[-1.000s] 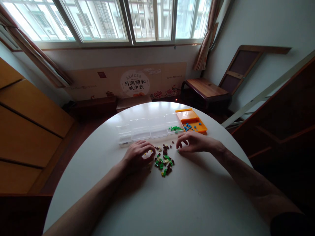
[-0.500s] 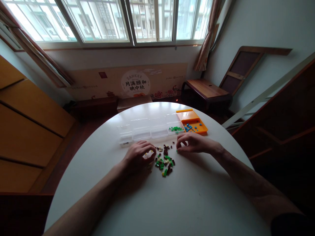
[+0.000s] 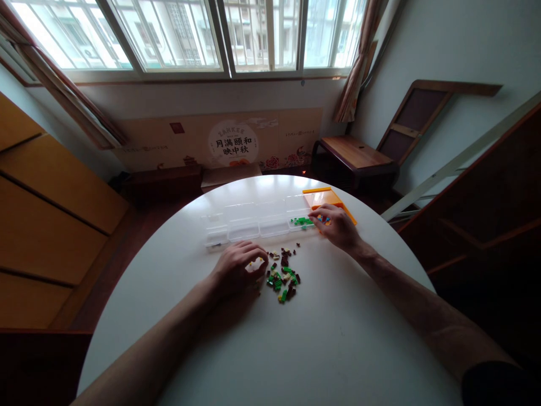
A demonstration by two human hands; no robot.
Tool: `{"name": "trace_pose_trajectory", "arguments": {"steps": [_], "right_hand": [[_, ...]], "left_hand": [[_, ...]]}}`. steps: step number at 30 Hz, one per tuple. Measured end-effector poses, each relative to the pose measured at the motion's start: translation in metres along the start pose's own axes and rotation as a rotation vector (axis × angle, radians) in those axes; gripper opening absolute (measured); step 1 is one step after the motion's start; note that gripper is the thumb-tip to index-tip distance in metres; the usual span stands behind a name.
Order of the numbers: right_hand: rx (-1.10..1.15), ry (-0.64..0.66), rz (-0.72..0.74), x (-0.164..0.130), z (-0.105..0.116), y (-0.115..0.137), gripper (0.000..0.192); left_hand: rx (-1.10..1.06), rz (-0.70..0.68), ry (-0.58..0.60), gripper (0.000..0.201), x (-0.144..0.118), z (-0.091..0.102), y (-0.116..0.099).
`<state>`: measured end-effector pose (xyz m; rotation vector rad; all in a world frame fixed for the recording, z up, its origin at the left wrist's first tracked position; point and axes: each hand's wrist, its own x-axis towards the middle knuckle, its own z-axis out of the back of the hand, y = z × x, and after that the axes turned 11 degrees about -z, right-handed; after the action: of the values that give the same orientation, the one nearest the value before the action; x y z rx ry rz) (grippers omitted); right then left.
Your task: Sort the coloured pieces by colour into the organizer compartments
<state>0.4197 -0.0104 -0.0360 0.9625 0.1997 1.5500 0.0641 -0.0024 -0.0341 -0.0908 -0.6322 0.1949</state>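
Note:
A pile of tiny green, brown and cream bricks lies on the round white table. My left hand rests curled on the table just left of the pile, fingertips beside a small yellowish piece. My right hand reaches over the near edge of the orange tray, its fingertips together at the compartment of green bricks in the clear divided box. Whether a brick sits between those fingers is hidden.
The clear box runs along the far side of the table with the orange tray at its right end. Beyond the table stand a low wooden bench, a printed cardboard panel under the window, and wooden cabinets at left.
My right hand has left the spot beside the pile, where it pinched at a green piece, and moved up and right to the green compartment. My left hand has stayed put.

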Motion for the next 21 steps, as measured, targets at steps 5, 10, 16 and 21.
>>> {"name": "trace_pose_trajectory", "arguments": {"steps": [5,10,16,21], "right_hand": [[0.013,0.109,0.128,-0.008,0.001,0.015,0.012],[0.165,0.507,0.280,-0.020,0.009,0.044,0.010],[0.168,0.691,0.327,-0.030,0.010,0.064,0.008],[0.124,0.626,0.342,-0.035,-0.001,0.064,0.011]], "left_hand": [[-0.016,-0.004,0.004,0.007,0.003,0.001,-0.002],[-0.053,-0.020,0.036,0.005,0.004,0.004,-0.004],[-0.076,-0.038,0.019,0.009,0.004,0.001,-0.004],[-0.110,-0.052,0.075,0.008,0.004,0.002,-0.005]]}}
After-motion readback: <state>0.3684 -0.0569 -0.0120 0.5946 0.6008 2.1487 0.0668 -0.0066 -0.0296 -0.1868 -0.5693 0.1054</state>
